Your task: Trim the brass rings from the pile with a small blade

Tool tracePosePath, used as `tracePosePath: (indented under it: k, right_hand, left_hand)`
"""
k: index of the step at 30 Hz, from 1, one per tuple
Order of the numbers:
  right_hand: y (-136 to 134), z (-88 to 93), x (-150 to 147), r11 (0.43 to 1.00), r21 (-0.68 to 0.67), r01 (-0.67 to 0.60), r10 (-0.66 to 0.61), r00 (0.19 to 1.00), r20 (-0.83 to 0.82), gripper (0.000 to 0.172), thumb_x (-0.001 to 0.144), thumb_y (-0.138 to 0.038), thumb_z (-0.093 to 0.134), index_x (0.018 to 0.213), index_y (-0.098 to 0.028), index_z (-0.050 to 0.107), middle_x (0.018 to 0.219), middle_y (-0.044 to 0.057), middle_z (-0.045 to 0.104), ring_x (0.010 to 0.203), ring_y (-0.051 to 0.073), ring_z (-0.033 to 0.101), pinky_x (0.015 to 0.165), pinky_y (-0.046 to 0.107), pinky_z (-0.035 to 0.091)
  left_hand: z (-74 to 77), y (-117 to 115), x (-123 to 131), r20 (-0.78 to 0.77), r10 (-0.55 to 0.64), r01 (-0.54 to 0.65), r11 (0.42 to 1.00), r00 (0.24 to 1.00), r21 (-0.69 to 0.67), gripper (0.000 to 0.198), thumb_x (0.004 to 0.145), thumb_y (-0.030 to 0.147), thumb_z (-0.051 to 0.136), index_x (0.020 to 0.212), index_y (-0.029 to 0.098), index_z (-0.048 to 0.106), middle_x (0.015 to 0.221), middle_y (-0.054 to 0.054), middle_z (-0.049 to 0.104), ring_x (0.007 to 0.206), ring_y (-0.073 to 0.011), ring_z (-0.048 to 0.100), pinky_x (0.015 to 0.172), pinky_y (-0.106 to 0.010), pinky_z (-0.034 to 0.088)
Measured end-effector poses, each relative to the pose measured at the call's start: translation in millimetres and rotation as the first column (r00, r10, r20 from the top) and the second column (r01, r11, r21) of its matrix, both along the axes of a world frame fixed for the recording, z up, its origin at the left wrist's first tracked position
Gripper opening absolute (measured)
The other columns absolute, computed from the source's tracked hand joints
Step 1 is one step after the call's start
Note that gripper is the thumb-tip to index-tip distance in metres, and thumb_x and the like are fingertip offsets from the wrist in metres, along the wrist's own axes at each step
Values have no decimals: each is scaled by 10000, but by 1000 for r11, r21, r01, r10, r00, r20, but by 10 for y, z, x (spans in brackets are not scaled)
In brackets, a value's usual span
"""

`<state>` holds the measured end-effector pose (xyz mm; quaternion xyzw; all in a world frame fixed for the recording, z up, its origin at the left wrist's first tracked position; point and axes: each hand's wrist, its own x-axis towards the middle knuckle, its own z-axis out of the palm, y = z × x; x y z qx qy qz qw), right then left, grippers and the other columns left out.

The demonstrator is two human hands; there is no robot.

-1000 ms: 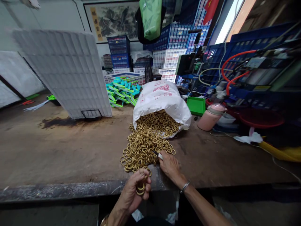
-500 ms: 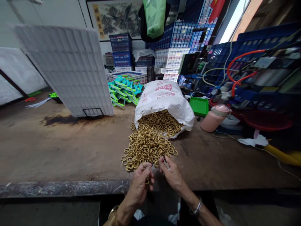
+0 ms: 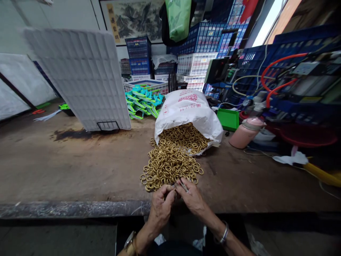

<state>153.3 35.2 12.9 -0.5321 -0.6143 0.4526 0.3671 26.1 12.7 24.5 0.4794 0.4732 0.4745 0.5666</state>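
A heap of brass-coloured rings (image 3: 170, 167) spills from the mouth of a white woven sack (image 3: 183, 106) onto the table. At the near edge of the heap, my left hand (image 3: 161, 208) is closed in a pinch, its fingers curled; the ring seen in it a moment ago is mostly hidden now. My right hand (image 3: 192, 199) meets its fingertips, gripping a slim metal tool (image 3: 183, 185), whose exact kind I cannot make out. What lies between the two sets of fingertips is too small to tell.
A white ribbed panel (image 3: 82, 78) stands upright on the left, beside a dark stain. Green and turquoise plastic parts (image 3: 144, 101) lie behind the sack. On the right are a green tray (image 3: 228, 119), a pink bottle (image 3: 246, 133) and hoses. Stacked crates (image 3: 197, 64) stand behind.
My hands have come together, the right one moving left and slightly down to the left fingertips. The ring in my left hand has gone from sight. The whole view has shifted slightly.
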Motion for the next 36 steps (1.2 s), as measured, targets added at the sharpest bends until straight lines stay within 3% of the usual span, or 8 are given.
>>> tracePosePath:
  k: [3, 5, 10, 13, 17, 28, 32, 36]
  right_hand:
    - [-2, -47, -19, 1000, 6, 25, -25, 999, 30, 265, 770, -408, 429, 628, -185, 423, 575, -56, 396, 553, 87, 370, 528, 205, 324]
    - [-2, -73, -27, 999, 11, 30, -30, 999, 39, 249, 763, -390, 436, 623, -184, 429, 577, -52, 410, 559, 90, 381, 540, 207, 330]
    - [-2, -78, -12, 999, 0, 41, -41, 999, 30, 279, 797, -379, 362, 618, -184, 447, 570, -28, 473, 546, 102, 437, 540, 213, 343]
    - [-37, -59, 17, 994, 104, 18, -41, 973, 227, 253, 797, -319, 348, 595, -193, 435, 534, -28, 455, 510, 103, 408, 502, 208, 306]
    - [-106, -46, 46, 972, 177, -158, 56, 878, 475, 160, 676, -95, 350, 685, -198, 473, 591, -14, 508, 543, 111, 439, 530, 203, 286]
    - [-101, -28, 6, 970, 113, -214, 84, 735, 673, 262, 651, -46, 355, 816, -185, 504, 674, 24, 600, 599, 126, 519, 536, 214, 253]
    - [17, -159, 258, 992, 69, -107, 21, 674, 739, 198, 688, -80, 363, 785, -170, 510, 615, 32, 580, 535, 126, 499, 499, 225, 228]
    - [147, -223, 544, 979, 196, 61, -180, 714, 677, 200, 749, -125, 325, 787, -184, 512, 619, 26, 572, 534, 126, 496, 507, 222, 257]
  left_hand:
    - [-43, -14, -6, 141, -65, 101, 959, 988, -266, 275, 734, 449, 506, 687, 180, 474, 488, 68, 426, 363, -43, 323, 356, -161, 239]
    - [-62, -27, -13, 233, -85, 160, 933, 969, -323, 298, 730, 478, 502, 710, 185, 450, 492, 74, 422, 344, -33, 304, 335, -151, 198]
    - [-77, -48, -40, 288, -65, 147, 951, 955, -273, 329, 720, 495, 515, 708, 173, 449, 528, 68, 438, 359, -20, 330, 338, -142, 211]
    - [-81, -38, -50, 265, -24, 99, 956, 964, -276, 333, 708, 500, 528, 701, 181, 432, 532, 71, 452, 370, -23, 358, 351, -138, 235]
    - [-55, -22, -43, 207, -12, 74, 954, 978, -291, 337, 699, 503, 531, 699, 187, 417, 504, 81, 442, 355, -25, 356, 347, -138, 239]
    - [-26, -71, -57, 104, -12, 29, 987, 995, -160, 365, 692, 523, 522, 645, 184, 394, 487, 77, 424, 362, -29, 345, 353, -149, 247]
    - [104, -185, -68, 150, -130, 154, 975, 980, -162, 346, 729, 502, 502, 645, 179, 412, 468, 73, 435, 345, -26, 342, 346, -149, 244]
    - [142, -205, -62, 381, -162, 262, 938, 910, -227, 307, 739, 477, 513, 704, 185, 429, 536, 53, 487, 349, -30, 361, 329, -148, 252]
